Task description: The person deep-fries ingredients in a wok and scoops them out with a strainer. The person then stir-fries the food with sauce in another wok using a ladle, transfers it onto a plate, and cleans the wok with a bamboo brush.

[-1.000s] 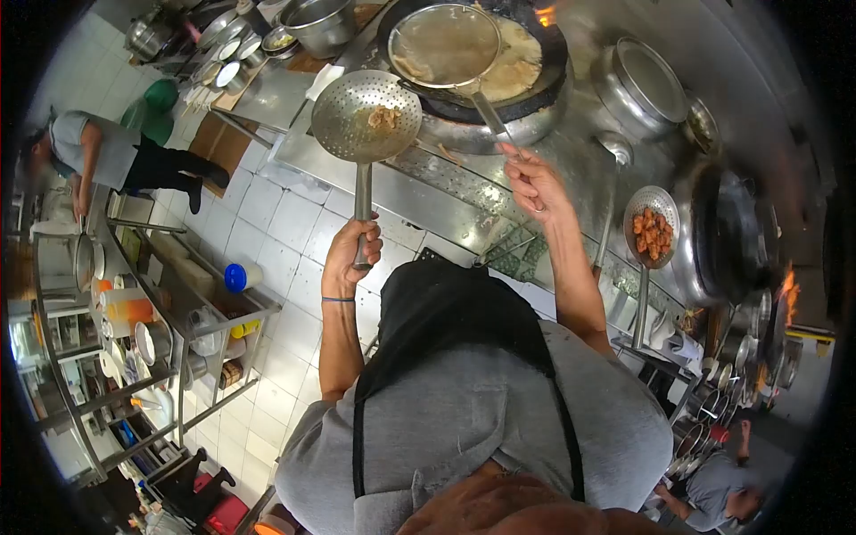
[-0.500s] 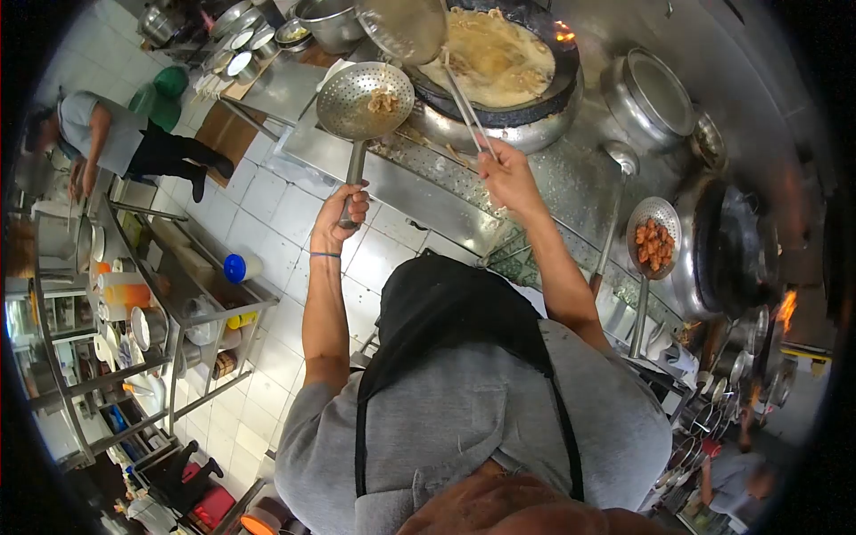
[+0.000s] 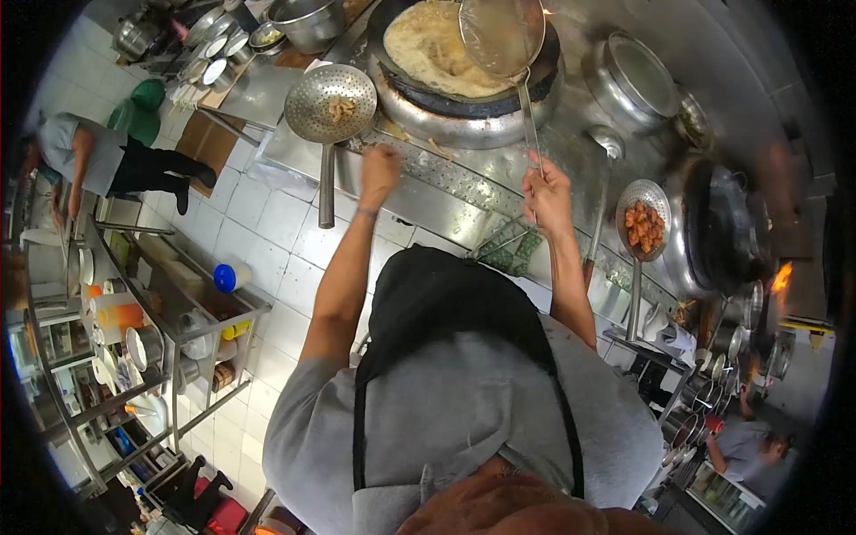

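Observation:
My right hand (image 3: pixel 547 189) grips the handle of a wire strainer (image 3: pixel 502 37), whose round mesh hangs over the right part of a large wok (image 3: pixel 428 53) of foaming oil. My left hand (image 3: pixel 380 171) is off the perforated ladle (image 3: pixel 331 100), to the right of its handle and near the counter edge. Its fingers are curled and blurred; whether anything is in them cannot be made out. The ladle rests at the counter edge with a few fried pieces in its bowl, its handle sticking out over the floor.
A second perforated ladle (image 3: pixel 642 223) with reddish-brown fried pieces lies at the right, near a dark wok (image 3: pixel 727 223) and a flame. Metal pots (image 3: pixel 637 76) stand behind. A co-worker (image 3: pixel 98 156) is at the far left beside a metal shelf (image 3: pixel 169 348).
My left hand has let go of the ladle handle and moved right. The strainer has swung right across the wok, and my right hand has moved right and down with it.

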